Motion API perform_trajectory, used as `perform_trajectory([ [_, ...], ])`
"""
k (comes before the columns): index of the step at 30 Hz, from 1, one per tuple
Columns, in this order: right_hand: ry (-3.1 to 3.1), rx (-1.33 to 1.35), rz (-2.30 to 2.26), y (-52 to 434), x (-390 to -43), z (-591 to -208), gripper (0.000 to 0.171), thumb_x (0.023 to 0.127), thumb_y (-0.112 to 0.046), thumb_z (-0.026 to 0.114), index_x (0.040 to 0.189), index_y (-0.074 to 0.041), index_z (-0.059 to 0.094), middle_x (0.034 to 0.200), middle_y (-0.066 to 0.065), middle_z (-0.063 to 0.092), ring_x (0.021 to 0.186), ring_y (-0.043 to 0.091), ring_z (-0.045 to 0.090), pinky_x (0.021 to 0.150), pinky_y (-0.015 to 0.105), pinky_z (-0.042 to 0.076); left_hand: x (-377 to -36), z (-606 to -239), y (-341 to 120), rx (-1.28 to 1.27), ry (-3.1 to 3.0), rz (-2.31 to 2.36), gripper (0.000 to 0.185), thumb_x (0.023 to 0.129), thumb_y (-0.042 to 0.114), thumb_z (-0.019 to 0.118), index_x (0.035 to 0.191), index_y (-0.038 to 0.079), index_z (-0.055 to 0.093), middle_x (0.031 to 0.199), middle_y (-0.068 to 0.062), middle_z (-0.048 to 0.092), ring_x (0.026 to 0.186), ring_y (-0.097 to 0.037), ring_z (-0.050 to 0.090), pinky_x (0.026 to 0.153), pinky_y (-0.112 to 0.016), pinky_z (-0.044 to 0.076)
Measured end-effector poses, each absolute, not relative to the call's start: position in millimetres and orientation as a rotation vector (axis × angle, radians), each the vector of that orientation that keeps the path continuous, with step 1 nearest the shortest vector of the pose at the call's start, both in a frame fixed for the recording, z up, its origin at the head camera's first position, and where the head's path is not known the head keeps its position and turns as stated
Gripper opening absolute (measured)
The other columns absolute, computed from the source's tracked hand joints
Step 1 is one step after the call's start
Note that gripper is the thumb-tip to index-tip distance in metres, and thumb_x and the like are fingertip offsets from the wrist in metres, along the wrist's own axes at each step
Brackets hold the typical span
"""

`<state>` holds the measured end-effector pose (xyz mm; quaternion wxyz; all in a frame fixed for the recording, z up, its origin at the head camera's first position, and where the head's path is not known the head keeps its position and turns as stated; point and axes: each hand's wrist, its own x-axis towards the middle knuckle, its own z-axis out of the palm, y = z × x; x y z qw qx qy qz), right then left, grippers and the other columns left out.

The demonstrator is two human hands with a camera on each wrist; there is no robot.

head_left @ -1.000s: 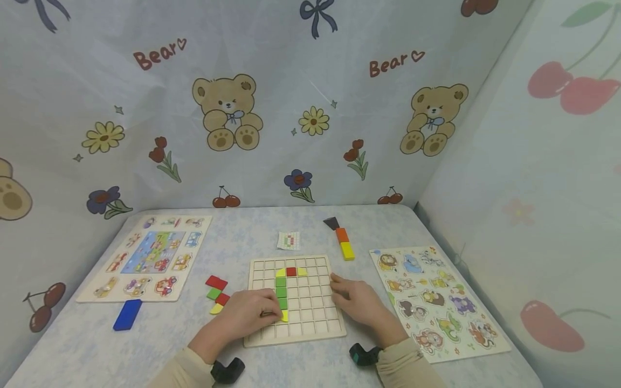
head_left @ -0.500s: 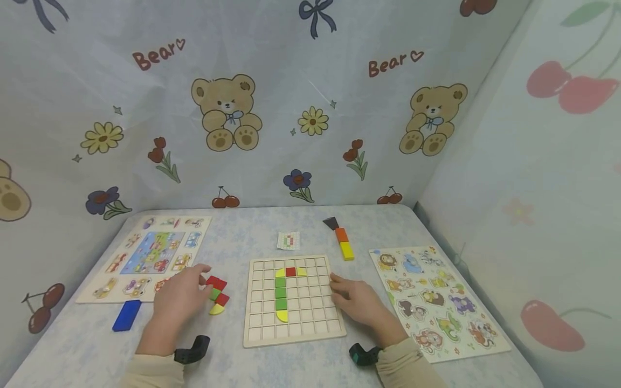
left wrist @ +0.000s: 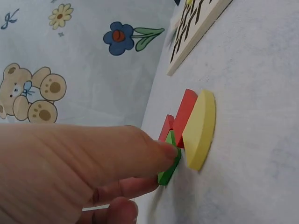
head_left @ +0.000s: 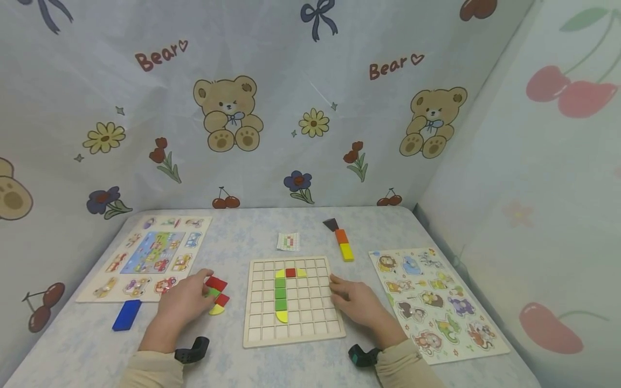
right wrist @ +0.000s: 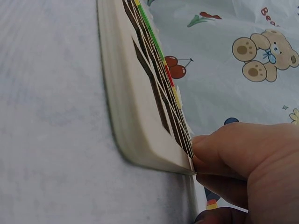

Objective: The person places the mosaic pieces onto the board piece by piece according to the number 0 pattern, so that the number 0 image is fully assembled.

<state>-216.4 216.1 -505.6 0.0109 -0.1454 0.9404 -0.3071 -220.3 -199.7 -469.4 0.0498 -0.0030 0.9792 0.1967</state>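
Left of the wooden grid board (head_left: 308, 314), my left hand (head_left: 181, 302) pinches a green tile (left wrist: 169, 172) between thumb and fingers. That tile lies on the table against a small cluster: red tiles (head_left: 216, 283) and a yellow rounded tile (left wrist: 201, 130). My right hand (head_left: 361, 304) touches the board's right edge with its fingertips, some of them hidden in the right wrist view. In the board's cells sit several green tiles (head_left: 280, 293) in a column, a yellow rounded tile (head_left: 282, 316) below them, and a red tile (head_left: 290, 272) between yellow pieces at the top.
A small pattern card (head_left: 288, 241) lies behind the board. Black, orange and yellow blocks (head_left: 342, 236) form a line at the back right. A vehicle puzzle (head_left: 191, 226) and a blue block (head_left: 126, 316) are at left; an animal puzzle (head_left: 439, 312) is at right.
My left hand has left the yellow rounded tile on the board, moved left to the loose tiles, and taken hold of the green one. The right hand has stayed at the board's edge.
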Motion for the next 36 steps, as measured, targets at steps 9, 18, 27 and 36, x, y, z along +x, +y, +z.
perform_trajectory([
  [9, 2.932, -0.458, -0.958, 215, -216, -505, 0.038, 0.101, -0.024, 0.065, 0.136, -0.009, 0.068, 0.153, -0.001, 0.053, 0.143, 0.028, 0.049, 0.115, 0.050, 0.041, -219, -468, -199, -0.027, 2.986, 0.577, 0.062, 0.082, 0.019, 0.084, 0.138, 0.007, 0.059, 0.105, -0.010, 0.073, 0.082, -0.022, 0.064, 0.068, -0.043, 0.053],
  [18, 2.933, -0.443, -0.943, 215, -217, -504, 0.039, 0.101, -0.026, 0.065, 0.136, -0.011, 0.067, 0.153, -0.003, 0.053, 0.144, 0.027, 0.049, 0.115, 0.050, 0.041, -207, -461, -150, 0.276, 3.003, 0.790, 0.038, 0.083, 0.022, 0.081, 0.119, 0.021, 0.069, 0.101, 0.009, 0.070, 0.083, -0.011, 0.062, 0.069, -0.035, 0.050],
  [27, 2.934, -0.453, -0.941, 217, -217, -504, 0.039, 0.100, -0.025, 0.066, 0.137, -0.010, 0.067, 0.153, -0.002, 0.053, 0.143, 0.027, 0.049, 0.114, 0.050, 0.041, -189, -486, -81, 0.877, 2.902, 0.800, 0.017, 0.086, 0.024, 0.079, 0.098, 0.034, 0.072, 0.096, 0.021, 0.064, 0.082, -0.001, 0.059, 0.065, -0.025, 0.047],
  [36, 2.926, -0.479, -0.951, 217, -217, -505, 0.039, 0.101, -0.025, 0.065, 0.137, -0.010, 0.067, 0.153, -0.001, 0.054, 0.143, 0.027, 0.050, 0.114, 0.050, 0.042, -188, -502, -68, 0.930, 2.915, 0.794, 0.013, 0.088, 0.025, 0.077, 0.098, 0.033, 0.075, 0.096, 0.019, 0.062, 0.073, 0.001, 0.051, 0.062, -0.021, 0.042],
])
